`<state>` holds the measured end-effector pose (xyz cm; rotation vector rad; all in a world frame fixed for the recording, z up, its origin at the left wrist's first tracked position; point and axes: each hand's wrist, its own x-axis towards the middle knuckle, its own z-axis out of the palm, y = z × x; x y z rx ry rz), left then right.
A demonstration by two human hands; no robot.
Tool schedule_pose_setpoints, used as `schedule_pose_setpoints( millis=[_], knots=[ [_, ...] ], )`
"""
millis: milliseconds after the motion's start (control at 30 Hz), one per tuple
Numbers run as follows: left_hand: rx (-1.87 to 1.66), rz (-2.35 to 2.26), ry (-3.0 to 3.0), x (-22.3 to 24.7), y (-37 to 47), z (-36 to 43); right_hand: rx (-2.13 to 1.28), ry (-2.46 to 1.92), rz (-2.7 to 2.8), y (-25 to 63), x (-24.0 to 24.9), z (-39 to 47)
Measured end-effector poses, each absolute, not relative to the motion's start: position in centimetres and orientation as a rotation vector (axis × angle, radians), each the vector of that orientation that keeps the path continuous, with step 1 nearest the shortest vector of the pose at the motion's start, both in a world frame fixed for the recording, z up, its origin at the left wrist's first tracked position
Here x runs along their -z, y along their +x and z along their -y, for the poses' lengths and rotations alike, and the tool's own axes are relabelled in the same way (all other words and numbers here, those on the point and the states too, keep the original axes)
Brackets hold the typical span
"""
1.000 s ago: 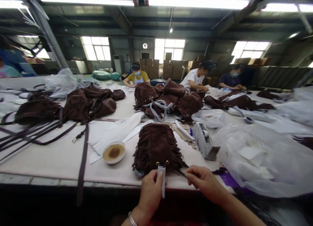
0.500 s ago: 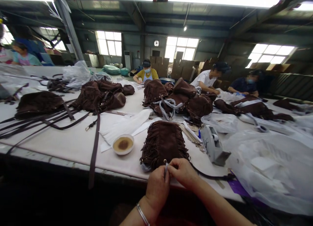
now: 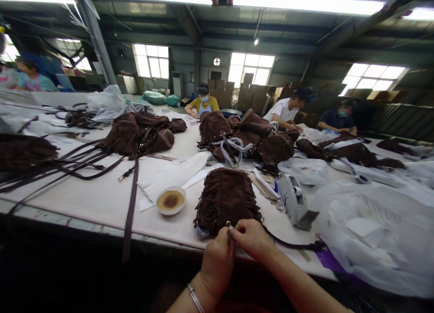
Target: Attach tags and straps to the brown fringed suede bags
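Lying on the worktop (image 3: pixel 145 225), the fringed bag (image 3: pixel 232 195) is flanked by a bowl (image 3: pixel 171 201) at nine o'clock and a tape dispenser (image 3: pixel 294 208) at three, with heaped bags (image 3: pixel 246 134) at twelve. At its six-o'clock edge, a pale strip (image 3: pixel 231 228), mostly hidden, is pinched in the grip of both the left hand (image 3: pixel 219 256) and the right hand (image 3: pixel 253 240).

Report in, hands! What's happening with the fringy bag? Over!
Left hand, right hand: together, pinching pale strip, mostly hidden. Fringed bag: on table, just beyond hands. Tape dispenser: right of bag, clear of hands.
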<state>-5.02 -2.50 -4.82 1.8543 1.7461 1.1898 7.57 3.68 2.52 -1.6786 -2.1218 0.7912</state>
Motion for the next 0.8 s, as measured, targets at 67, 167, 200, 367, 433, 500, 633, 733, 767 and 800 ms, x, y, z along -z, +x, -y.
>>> schedule_pose_setpoints(
  millis=[67, 167, 200, 367, 433, 500, 633, 733, 767, 800],
  knots=[
    [-1.211, -1.699, 1.797, 3.9, -5.0, 2.4, -0.843, -1.62, 2.113, 7.9, -2.4, -3.6],
    [-1.212, -1.659, 1.609, 2.5, -5.0, 2.1, -0.93, -1.525, 2.081, 8.6, -2.0, -3.4],
    [-1.205, -1.64, 1.537, 2.1, -5.0, 2.0, -0.94, -1.506, 2.06, 8.8, -1.8, -3.3],
    [-1.194, -1.489, 1.242, 1.1, -4.7, 1.9, -0.956, -1.576, 1.891, 9.1, -0.8, -3.1],
    [-1.195, -1.42, 1.137, 1.1, -4.7, 1.9, -0.978, -1.618, 1.838, 9.1, -0.4, -3.2],
    [-1.206, -1.354, 1.041, 1.4, -4.7, 1.9, -0.98, -1.633, 1.817, 9.1, -0.1, -3.3],
    [-1.262, -1.223, 0.855, 2.4, -4.7, 1.7, -0.996, -1.697, 1.726, 9.3, 0.7, -3.3],
    [-1.273, -1.106, 0.724, 2.7, -4.5, 1.5, -1.204, -1.618, 1.586, 9.4, 1.4, -3.0],
    [-1.261, -1.083, 0.68, 2.7, -4.5, 1.5, -1.304, -1.558, 1.511, 9.5, 1.6, -2.8],
    [-1.247, -1.071, 0.638, 2.7, -4.4, 1.5, -1.404, -1.496, 1.424, 9.6, 1.7, -2.7]
  ],
)
